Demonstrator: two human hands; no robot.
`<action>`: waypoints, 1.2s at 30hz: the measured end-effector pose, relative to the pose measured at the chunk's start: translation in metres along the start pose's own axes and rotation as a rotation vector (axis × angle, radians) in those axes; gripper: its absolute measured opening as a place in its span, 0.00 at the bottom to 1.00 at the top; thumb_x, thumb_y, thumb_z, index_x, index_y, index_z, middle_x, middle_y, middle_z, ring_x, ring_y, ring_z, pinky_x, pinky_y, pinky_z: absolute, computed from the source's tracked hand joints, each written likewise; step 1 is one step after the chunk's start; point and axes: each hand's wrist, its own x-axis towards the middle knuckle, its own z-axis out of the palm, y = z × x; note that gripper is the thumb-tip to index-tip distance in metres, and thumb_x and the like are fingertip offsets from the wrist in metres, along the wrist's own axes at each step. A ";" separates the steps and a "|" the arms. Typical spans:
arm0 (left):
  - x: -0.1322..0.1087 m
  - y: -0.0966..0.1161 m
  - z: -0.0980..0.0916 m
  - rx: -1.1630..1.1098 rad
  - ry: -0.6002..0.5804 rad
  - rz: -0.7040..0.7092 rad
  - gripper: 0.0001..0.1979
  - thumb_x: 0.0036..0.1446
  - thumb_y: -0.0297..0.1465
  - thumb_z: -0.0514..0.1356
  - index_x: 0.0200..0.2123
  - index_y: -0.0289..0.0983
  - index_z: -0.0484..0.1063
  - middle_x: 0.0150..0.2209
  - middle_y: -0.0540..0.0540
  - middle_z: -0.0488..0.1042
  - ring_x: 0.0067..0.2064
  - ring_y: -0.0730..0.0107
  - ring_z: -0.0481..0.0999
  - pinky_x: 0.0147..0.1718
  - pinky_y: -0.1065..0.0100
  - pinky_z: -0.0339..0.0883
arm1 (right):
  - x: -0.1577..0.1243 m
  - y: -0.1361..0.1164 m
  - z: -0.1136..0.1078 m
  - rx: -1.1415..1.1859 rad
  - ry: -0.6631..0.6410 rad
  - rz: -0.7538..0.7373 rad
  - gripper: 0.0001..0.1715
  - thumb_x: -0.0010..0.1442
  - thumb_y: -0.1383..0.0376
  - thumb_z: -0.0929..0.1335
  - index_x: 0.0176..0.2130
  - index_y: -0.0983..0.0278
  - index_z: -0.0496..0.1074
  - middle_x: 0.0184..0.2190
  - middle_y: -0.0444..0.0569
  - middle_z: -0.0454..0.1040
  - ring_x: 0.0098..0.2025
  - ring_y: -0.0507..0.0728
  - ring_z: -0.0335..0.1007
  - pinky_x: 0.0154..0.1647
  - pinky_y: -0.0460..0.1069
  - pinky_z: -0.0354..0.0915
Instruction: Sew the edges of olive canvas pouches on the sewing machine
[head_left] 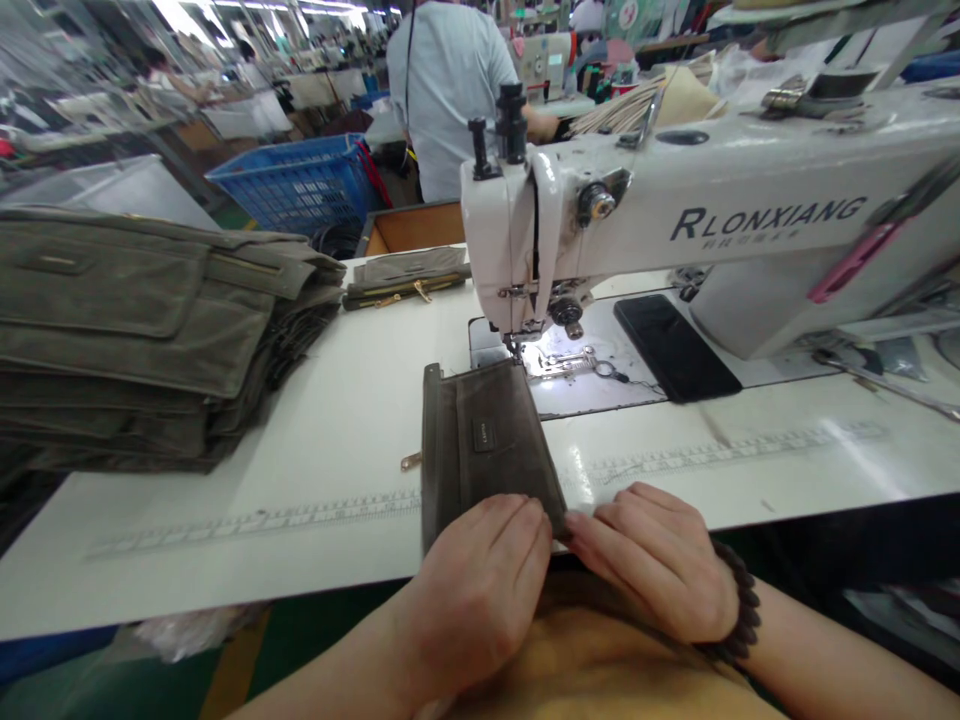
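A grey-brown fabric pouch piece [484, 440] with a small label and a brass zipper pull lies flat on the white sewing table [337, 450], its far end under the needle of the white sewing machine [675, 215]. My left hand [480, 590] rests on the near end of the piece with its fingers curled down over the cloth. Right beside it, my right hand [652, 560] pinches the piece's near right corner at the table edge; a dark bead bracelet circles that wrist.
A tall stack of grey-brown fabric pieces [135, 330] fills the table's left side. Another zippered piece [409, 278] lies at the back. A black phone [675, 345] lies by the needle plate. Behind stand a blue basket [300, 185] and a person in a light shirt [450, 90].
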 end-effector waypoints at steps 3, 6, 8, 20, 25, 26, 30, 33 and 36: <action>-0.001 0.000 0.000 0.017 -0.012 0.027 0.15 0.56 0.19 0.44 0.36 0.25 0.69 0.35 0.37 0.73 0.38 0.63 0.72 0.38 0.64 0.69 | 0.002 -0.001 -0.001 -0.041 -0.063 -0.031 0.10 0.57 0.74 0.60 0.40 0.73 0.66 0.22 0.47 0.63 0.25 0.51 0.53 0.24 0.49 0.48; -0.005 0.000 0.003 0.028 -0.014 0.056 0.15 0.56 0.20 0.44 0.35 0.26 0.70 0.37 0.37 0.72 0.38 0.63 0.71 0.39 0.64 0.68 | 0.004 -0.003 0.001 -0.032 -0.095 -0.050 0.09 0.57 0.76 0.59 0.34 0.72 0.67 0.20 0.46 0.61 0.24 0.51 0.52 0.24 0.50 0.46; -0.007 -0.001 0.007 0.021 -0.020 0.070 0.16 0.56 0.20 0.43 0.35 0.26 0.70 0.37 0.38 0.73 0.39 0.63 0.71 0.39 0.65 0.68 | 0.004 -0.004 0.004 -0.020 -0.110 -0.050 0.11 0.57 0.76 0.57 0.31 0.72 0.67 0.20 0.46 0.61 0.24 0.52 0.52 0.26 0.50 0.47; -0.007 -0.020 0.024 0.008 -0.118 0.056 0.17 0.56 0.20 0.42 0.38 0.28 0.69 0.42 0.39 0.71 0.43 0.65 0.70 0.43 0.66 0.65 | 0.017 0.009 0.009 -0.040 -0.314 0.059 0.16 0.60 0.74 0.54 0.29 0.68 0.66 0.22 0.45 0.63 0.24 0.52 0.54 0.29 0.51 0.46; -0.003 -0.034 0.027 -0.005 -0.121 0.051 0.18 0.57 0.21 0.40 0.39 0.28 0.70 0.41 0.39 0.72 0.43 0.66 0.70 0.43 0.67 0.65 | 0.021 0.018 0.010 -0.156 -0.414 -0.006 0.13 0.59 0.72 0.57 0.38 0.71 0.67 0.24 0.46 0.65 0.25 0.53 0.56 0.31 0.52 0.48; -0.002 -0.037 0.027 -0.009 -0.124 0.052 0.19 0.57 0.21 0.40 0.39 0.28 0.69 0.41 0.39 0.72 0.43 0.65 0.69 0.44 0.67 0.65 | 0.022 0.019 0.010 -0.174 -0.428 -0.018 0.12 0.59 0.71 0.58 0.39 0.71 0.67 0.24 0.46 0.65 0.25 0.53 0.56 0.31 0.53 0.48; 0.001 -0.047 0.031 -0.009 -0.127 0.062 0.19 0.58 0.21 0.40 0.39 0.27 0.69 0.41 0.39 0.72 0.43 0.65 0.70 0.44 0.67 0.66 | 0.030 0.026 0.012 -0.231 -0.470 -0.065 0.11 0.54 0.69 0.63 0.39 0.72 0.67 0.25 0.47 0.65 0.25 0.53 0.56 0.31 0.53 0.48; 0.004 -0.056 0.033 -0.005 -0.130 0.085 0.19 0.58 0.20 0.40 0.39 0.26 0.69 0.40 0.39 0.72 0.42 0.64 0.70 0.44 0.66 0.66 | 0.036 0.030 0.016 -0.265 -0.483 -0.075 0.08 0.51 0.70 0.64 0.34 0.70 0.68 0.24 0.47 0.65 0.24 0.53 0.55 0.31 0.54 0.48; 0.008 -0.064 0.035 -0.004 -0.107 0.099 0.19 0.58 0.20 0.39 0.37 0.25 0.69 0.39 0.39 0.72 0.42 0.64 0.71 0.43 0.67 0.66 | 0.040 0.035 0.022 -0.281 -0.512 -0.079 0.04 0.50 0.71 0.63 0.31 0.68 0.67 0.24 0.47 0.65 0.25 0.53 0.56 0.31 0.54 0.48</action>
